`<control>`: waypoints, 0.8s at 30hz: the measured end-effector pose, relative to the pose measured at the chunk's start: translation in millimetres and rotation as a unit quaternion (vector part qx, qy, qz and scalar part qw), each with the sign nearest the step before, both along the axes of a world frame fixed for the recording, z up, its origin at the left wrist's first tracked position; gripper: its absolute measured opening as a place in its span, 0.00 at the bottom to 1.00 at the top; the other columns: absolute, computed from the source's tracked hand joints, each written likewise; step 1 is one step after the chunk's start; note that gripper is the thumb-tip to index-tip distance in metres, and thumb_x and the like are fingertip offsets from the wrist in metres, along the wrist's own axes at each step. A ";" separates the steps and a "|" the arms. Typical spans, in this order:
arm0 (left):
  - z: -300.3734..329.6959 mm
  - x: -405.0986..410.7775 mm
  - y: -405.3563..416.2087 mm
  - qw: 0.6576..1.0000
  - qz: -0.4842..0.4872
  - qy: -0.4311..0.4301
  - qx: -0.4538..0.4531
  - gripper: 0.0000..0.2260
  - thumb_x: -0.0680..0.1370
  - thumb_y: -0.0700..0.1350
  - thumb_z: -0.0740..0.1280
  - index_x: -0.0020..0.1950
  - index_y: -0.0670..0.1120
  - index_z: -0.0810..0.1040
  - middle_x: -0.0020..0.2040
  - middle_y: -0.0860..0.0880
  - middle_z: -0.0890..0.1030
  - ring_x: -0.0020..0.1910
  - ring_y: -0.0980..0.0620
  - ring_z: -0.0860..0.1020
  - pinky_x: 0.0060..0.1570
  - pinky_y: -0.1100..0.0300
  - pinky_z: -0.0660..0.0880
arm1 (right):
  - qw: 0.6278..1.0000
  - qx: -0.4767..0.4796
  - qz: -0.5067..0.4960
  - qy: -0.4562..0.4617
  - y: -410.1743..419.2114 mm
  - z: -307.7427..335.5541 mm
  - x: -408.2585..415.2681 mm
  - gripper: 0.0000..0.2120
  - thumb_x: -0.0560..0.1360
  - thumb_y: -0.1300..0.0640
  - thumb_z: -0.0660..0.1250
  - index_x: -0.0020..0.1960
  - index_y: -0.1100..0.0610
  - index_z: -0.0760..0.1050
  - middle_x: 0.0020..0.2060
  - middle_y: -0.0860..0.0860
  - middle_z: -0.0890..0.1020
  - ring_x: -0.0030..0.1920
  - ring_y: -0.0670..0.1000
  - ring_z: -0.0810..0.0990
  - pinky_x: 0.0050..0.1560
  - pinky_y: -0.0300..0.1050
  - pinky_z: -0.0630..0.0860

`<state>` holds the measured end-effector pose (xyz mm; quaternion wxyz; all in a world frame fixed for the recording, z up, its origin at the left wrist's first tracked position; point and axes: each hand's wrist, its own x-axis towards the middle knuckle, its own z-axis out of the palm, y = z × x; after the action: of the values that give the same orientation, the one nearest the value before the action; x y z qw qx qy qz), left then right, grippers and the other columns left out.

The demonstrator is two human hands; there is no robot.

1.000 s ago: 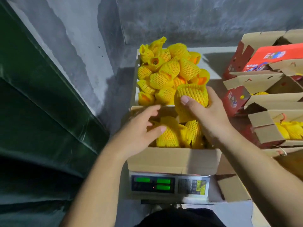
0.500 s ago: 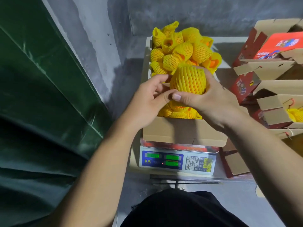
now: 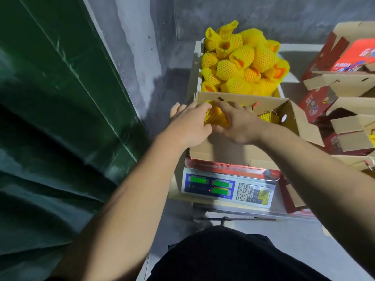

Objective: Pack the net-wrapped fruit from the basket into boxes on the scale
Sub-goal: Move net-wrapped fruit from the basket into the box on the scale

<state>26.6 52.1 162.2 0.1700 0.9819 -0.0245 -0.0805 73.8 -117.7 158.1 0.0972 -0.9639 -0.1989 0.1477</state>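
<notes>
Both hands are down in the open cardboard box that sits on the scale, and between them is one net-wrapped fruit, pressed in at the box's far left corner. The left hand curls round its left side, fingers reaching over the top, and the right hand cups it from the right, thumb low and fingers bent over the yellow mesh, so the fruit is gripped from both sides. Both forearms run in from below, the left one rising diagonally, the right one crossing over the box's near wall. To seat this one well, I would ease it straight down into the corner, let the foam net stay smooth round the fruit and not bunch up under the fingers, and only let go once it rests snug against the cardboard and its neighbours. Another wrapped fruit shows further right in the box, so there looks to be room between them yet. The green digits on the scale are lit but too blurred to read; a glance there after letting go would tell whether more are wanted. The supply is just beyond: the basket, piled high with yellow-netted fruit, stands touching the box's far flap. Red printed boxes are stacked to the right.
</notes>
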 end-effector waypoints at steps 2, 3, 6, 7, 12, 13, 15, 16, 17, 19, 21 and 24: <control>-1.8 0.4 2.0 0.999 -0.020 0.020 0.027 0.23 0.84 0.54 0.60 0.81 0.57 0.64 0.79 0.47 0.68 0.79 0.39 0.63 0.81 0.42 0.46 | 1.000 0.007 0.008 -0.018 1.0 2.3 -3.0 0.38 0.79 0.36 0.65 0.83 0.46 0.55 0.80 0.58 0.61 0.76 0.69 0.62 0.76 0.64 0.61; -2.2 -0.3 2.6 0.999 -0.021 0.013 0.036 0.23 0.85 0.54 0.60 0.80 0.57 0.66 0.79 0.47 0.68 0.78 0.39 0.63 0.80 0.42 0.48 | 0.999 0.000 0.010 -0.036 0.7 3.9 -3.6 0.37 0.79 0.37 0.66 0.82 0.48 0.57 0.79 0.58 0.62 0.76 0.69 0.63 0.75 0.64 0.63; 0.1 -2.3 1.1 0.998 -0.024 -0.045 0.035 0.21 0.84 0.55 0.60 0.78 0.56 0.69 0.77 0.49 0.71 0.74 0.41 0.66 0.75 0.44 0.57 | 0.996 -0.009 0.027 -0.088 0.9 10.4 -7.0 0.37 0.78 0.40 0.68 0.81 0.49 0.60 0.77 0.59 0.65 0.74 0.67 0.65 0.73 0.64 0.66; 2.0 -3.1 -0.8 0.998 -0.025 -0.056 0.032 0.20 0.85 0.54 0.60 0.77 0.55 0.70 0.75 0.49 0.72 0.72 0.41 0.68 0.72 0.44 0.61 | 0.994 -0.012 0.035 -0.107 1.4 12.1 -8.6 0.36 0.77 0.41 0.69 0.81 0.49 0.60 0.77 0.59 0.65 0.73 0.67 0.66 0.71 0.63 0.67; 14.3 -5.3 -7.6 0.996 -0.014 -0.087 0.028 0.04 0.84 0.50 0.60 0.53 0.52 0.69 0.62 0.47 0.78 0.62 0.39 0.75 0.58 0.46 0.68 | 0.985 -0.010 0.067 -0.160 7.1 22.1 -12.6 0.32 0.77 0.46 0.67 0.79 0.48 0.63 0.75 0.57 0.67 0.70 0.65 0.68 0.69 0.61 0.69; 15.7 -5.1 -8.1 0.995 -0.015 -0.093 0.022 0.04 0.84 0.50 0.60 0.52 0.52 0.67 0.60 0.47 0.78 0.61 0.39 0.75 0.56 0.46 0.68 | 0.984 -0.003 0.069 -0.163 8.1 23.3 -12.8 0.31 0.78 0.47 0.67 0.78 0.49 0.64 0.75 0.56 0.68 0.69 0.65 0.69 0.68 0.61 0.70; 17.1 -3.7 -7.1 0.994 -0.019 -0.105 0.011 0.04 0.84 0.48 0.61 0.51 0.52 0.66 0.54 0.48 0.76 0.59 0.39 0.76 0.53 0.47 0.67 | 0.983 0.008 0.068 -0.168 9.2 24.3 -13.0 0.29 0.78 0.47 0.68 0.77 0.49 0.66 0.73 0.56 0.69 0.68 0.65 0.70 0.67 0.62 0.71; 17.4 -3.3 -6.2 0.994 -0.019 -0.110 0.008 0.04 0.84 0.48 0.61 0.50 0.51 0.67 0.51 0.49 0.74 0.58 0.40 0.76 0.52 0.48 0.66 | 0.983 0.011 0.069 -0.169 9.4 24.2 -12.9 0.28 0.78 0.47 0.67 0.76 0.50 0.67 0.72 0.56 0.70 0.67 0.65 0.70 0.66 0.61 0.72; 17.4 -3.2 -5.4 0.993 -0.019 -0.113 0.006 0.04 0.84 0.48 0.61 0.50 0.51 0.67 0.50 0.50 0.72 0.57 0.40 0.76 0.51 0.48 0.66 | 0.983 0.014 0.071 -0.170 9.6 23.9 -12.6 0.27 0.78 0.47 0.67 0.76 0.50 0.67 0.71 0.56 0.71 0.65 0.65 0.71 0.65 0.61 0.72; 16.7 -2.9 -4.1 0.993 -0.020 -0.116 -0.002 0.05 0.84 0.48 0.61 0.49 0.51 0.68 0.48 0.51 0.70 0.55 0.41 0.76 0.50 0.49 0.66 | 0.982 0.021 0.075 -0.173 9.9 23.6 -12.2 0.26 0.79 0.48 0.67 0.75 0.51 0.68 0.69 0.57 0.72 0.63 0.65 0.73 0.62 0.59 0.73; 15.9 -2.2 -2.2 0.993 -0.019 -0.117 -0.010 0.05 0.84 0.48 0.61 0.49 0.51 0.68 0.48 0.51 0.69 0.55 0.41 0.76 0.50 0.49 0.66 | 0.981 0.030 0.079 -0.176 10.9 23.6 -11.7 0.25 0.79 0.49 0.67 0.74 0.51 0.69 0.67 0.58 0.73 0.61 0.65 0.74 0.59 0.58 0.73; 14.9 -0.4 0.5 0.993 -0.016 -0.115 -0.028 0.06 0.83 0.48 0.61 0.48 0.53 0.66 0.48 0.51 0.68 0.52 0.43 0.74 0.48 0.50 0.66 | 0.981 0.043 0.082 -0.171 12.9 22.4 -10.4 0.24 0.80 0.49 0.67 0.75 0.51 0.69 0.65 0.58 0.74 0.61 0.65 0.75 0.59 0.57 0.73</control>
<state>26.2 52.6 177.1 0.1917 0.9790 -0.0616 0.0312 63.4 -104.8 180.5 0.0906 -0.9503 -0.2973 -0.0201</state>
